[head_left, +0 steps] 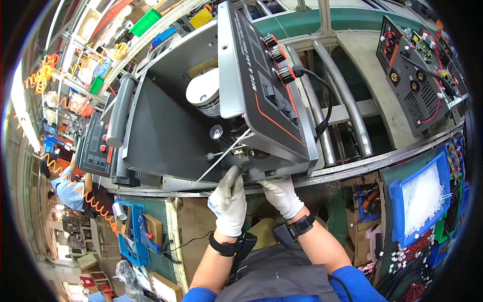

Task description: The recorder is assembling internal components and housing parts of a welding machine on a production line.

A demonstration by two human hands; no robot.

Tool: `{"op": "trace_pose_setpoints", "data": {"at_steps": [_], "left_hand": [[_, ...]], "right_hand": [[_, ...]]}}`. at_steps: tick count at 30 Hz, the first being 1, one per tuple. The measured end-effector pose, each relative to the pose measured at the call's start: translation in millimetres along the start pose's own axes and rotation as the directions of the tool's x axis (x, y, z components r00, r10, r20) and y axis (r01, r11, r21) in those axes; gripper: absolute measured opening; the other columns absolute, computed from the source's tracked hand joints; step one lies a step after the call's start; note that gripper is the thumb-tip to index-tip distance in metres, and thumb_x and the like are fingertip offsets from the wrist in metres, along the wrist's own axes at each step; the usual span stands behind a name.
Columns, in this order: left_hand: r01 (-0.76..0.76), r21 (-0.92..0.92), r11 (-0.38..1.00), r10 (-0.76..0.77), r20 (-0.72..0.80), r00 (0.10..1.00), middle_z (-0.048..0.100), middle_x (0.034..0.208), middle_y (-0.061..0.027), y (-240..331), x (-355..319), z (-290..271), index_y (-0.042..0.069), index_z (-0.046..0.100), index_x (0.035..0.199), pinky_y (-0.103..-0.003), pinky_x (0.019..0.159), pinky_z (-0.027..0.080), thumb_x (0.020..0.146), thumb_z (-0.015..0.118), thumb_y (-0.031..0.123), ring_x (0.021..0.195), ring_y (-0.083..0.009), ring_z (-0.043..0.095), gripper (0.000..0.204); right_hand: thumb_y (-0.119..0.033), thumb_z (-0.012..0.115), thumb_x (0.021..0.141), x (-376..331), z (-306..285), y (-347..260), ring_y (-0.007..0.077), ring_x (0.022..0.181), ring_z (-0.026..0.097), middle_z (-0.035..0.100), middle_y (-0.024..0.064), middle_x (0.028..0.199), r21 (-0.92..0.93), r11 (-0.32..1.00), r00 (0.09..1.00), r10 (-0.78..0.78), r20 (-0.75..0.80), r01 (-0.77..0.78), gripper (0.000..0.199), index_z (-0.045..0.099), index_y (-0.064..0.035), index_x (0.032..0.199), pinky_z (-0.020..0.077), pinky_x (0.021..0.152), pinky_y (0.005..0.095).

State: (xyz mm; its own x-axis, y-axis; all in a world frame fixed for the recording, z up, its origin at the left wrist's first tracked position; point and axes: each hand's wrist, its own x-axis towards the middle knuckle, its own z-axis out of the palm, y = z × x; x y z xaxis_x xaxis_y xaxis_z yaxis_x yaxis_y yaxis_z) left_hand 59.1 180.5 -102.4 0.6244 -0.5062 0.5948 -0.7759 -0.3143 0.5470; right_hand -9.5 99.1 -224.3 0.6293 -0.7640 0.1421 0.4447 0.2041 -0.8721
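A welding machine with a grey and black metal housing stands before me, its side compartment exposed. Its control panel with red-and-black knobs faces right. Inside sit a white cylindrical part and a small feed mechanism. A thin white strip, like a cable tie, sticks out slantwise beside it. My left hand, in a white glove with grey fingertips, is closed at the compartment's lower edge; whatever it pinches is too small to make out. My gloved right hand reaches under the panel's bottom edge, its fingertips hidden.
Metal rollers run to the machine's right. A partly built unit with exposed wiring stands beyond them. A blue bin of white strips sits at lower right, near wire bundles. Another machine and a person are at left.
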Motion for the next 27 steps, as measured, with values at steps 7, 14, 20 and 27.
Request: {"op": "trace_pose_setpoints", "data": {"at_steps": [7,14,20,27], "left_hand": [[0.089,-0.114,0.989,-0.079,0.093,0.993,0.073,0.096,-0.0141,-1.4,0.5,-4.9,0.002,0.071,0.107,-0.028,0.077,0.055,0.088,0.065,-0.001,0.084,-0.0224,0.072,0.020],[0.009,-0.075,0.997,0.003,0.157,0.988,0.073,0.100,-0.0169,-17.5,-2.7,2.4,0.001,0.070,0.108,-0.032,0.080,0.056,0.085,0.067,0.000,0.088,-0.0295,0.072,0.023],[-0.130,-0.022,0.991,0.132,0.154,0.979,0.073,0.094,-0.0166,-18.9,-7.0,-10.3,0.002,0.071,0.108,-0.034,0.074,0.057,0.083,0.070,0.000,0.081,-0.0290,0.072,0.025],[0.662,-0.253,0.705,-0.497,0.490,0.717,0.061,0.073,0.0005,-20.2,-21.6,-26.5,0.000,0.071,0.091,-0.022,0.052,0.040,0.088,0.069,0.007,0.059,-0.0044,0.049,0.008]], "right_hand": [[0.007,0.069,0.083,0.3,13.1,-14.2,0.0154,0.096,0.066,0.070,0.0087,0.104,0.320,0.943,0.992,0.116,-0.051,-0.094,0.022,0.069,0.0018,0.104,0.0540,0.085,0.0300],[0.005,0.070,0.084,2.6,17.0,-17.0,0.0134,0.095,0.065,0.069,0.0076,0.107,0.198,0.974,0.992,0.120,-0.032,-0.112,0.022,0.067,0.0010,0.105,0.0539,0.085,0.0288],[0.002,0.069,0.086,3.7,17.3,-14.7,0.0121,0.094,0.064,0.069,0.0068,0.104,0.221,0.915,0.940,0.340,0.026,-0.337,0.020,0.066,0.0024,0.105,0.0531,0.081,0.0266],[-0.008,0.069,0.089,-9.7,9.3,-32.9,0.0106,0.075,0.060,0.066,0.0016,0.083,-0.079,0.893,0.897,0.440,-0.051,-0.442,0.010,0.066,0.0005,0.092,0.0494,0.067,0.0286]]}}
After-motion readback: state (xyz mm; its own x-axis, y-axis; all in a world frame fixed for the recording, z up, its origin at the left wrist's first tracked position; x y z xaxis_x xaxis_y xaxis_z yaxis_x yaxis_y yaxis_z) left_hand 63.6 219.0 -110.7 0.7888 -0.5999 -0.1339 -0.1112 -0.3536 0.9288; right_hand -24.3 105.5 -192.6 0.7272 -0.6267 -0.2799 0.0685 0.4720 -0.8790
